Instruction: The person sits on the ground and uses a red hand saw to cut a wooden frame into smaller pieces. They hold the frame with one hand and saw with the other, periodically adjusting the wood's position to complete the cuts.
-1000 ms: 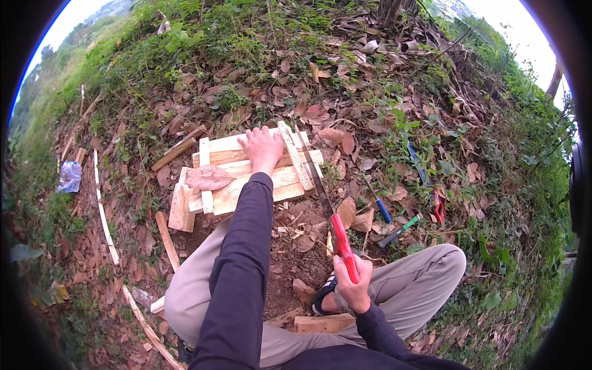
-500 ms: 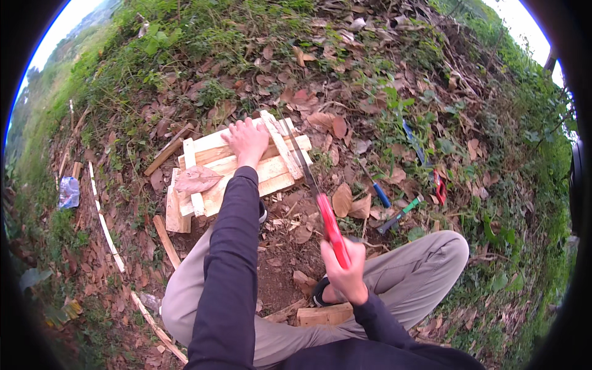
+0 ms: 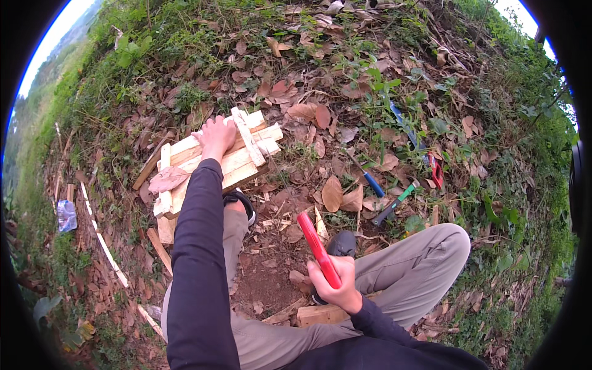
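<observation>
My left hand (image 3: 216, 134) lies on top of a small slatted frame of pale wooden planks (image 3: 240, 168), its fingers stretched across the slats. Two crosspieces span the planks, one near each end, and a dry brown leaf (image 3: 168, 179) rests by the left one. My right hand (image 3: 336, 277) is wrapped round the red handle of a handsaw (image 3: 319, 248), held above the ground in front of my lap. Its blade is barely visible now; the earlier frame shows it plainly. The handle is apart from the planks.
To the right lie a blue-handled tool (image 3: 374, 184), a hammer with a green-and-black handle (image 3: 396, 202) and another saw with a red handle (image 3: 436, 172). A wood block (image 3: 322, 315) sits by my shoe. Thin wood strips (image 3: 103, 240) and a plastic bag (image 3: 66, 216) are at left.
The saw has come away from the right end of the planks, its handle turning toward upper left. The view has shifted; my left hand stays on the slats.
</observation>
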Demonstrator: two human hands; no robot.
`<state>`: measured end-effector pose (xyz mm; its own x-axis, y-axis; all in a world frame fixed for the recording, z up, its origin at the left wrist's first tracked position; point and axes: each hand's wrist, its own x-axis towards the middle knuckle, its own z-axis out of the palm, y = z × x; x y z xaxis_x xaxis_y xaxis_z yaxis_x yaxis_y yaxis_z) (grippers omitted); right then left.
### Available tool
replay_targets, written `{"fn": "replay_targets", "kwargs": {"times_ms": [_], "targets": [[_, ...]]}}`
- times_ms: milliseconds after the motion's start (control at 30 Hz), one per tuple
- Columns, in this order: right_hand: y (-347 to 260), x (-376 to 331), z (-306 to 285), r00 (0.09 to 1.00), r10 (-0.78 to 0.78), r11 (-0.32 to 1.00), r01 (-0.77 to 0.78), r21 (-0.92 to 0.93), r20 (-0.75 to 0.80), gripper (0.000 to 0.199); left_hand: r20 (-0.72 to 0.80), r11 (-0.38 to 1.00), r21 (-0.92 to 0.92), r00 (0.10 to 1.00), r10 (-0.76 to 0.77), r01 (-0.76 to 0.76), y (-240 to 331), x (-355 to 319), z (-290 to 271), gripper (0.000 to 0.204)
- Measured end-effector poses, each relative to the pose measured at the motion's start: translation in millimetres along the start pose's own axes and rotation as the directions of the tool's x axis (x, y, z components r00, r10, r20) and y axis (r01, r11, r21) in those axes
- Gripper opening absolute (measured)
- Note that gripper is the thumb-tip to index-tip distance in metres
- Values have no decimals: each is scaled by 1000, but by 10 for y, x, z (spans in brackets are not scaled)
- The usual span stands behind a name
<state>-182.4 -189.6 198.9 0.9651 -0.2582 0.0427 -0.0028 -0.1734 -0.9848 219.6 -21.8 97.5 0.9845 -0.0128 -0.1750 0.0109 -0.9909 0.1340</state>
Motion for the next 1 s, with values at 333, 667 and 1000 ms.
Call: {"fn": "replay_targets", "kwargs": {"times_ms": [333, 667, 1000], "targets": [[-36, -90, -167, 995, 104, 994, -104, 34, 13, 27, 65, 995, -2, 993, 103, -103, -87, 119, 30, 58], [30, -427, -97, 996, -84, 994, 87, -68, 40, 23, 57, 995, -11, 994, 95, -94, -55, 198, 33, 60], [-260, -483, -326, 1000, 10, 1000, -9, -11, 27, 25, 5, 995, -16, 995, 97, -97, -119, 155, 75, 66]]}}
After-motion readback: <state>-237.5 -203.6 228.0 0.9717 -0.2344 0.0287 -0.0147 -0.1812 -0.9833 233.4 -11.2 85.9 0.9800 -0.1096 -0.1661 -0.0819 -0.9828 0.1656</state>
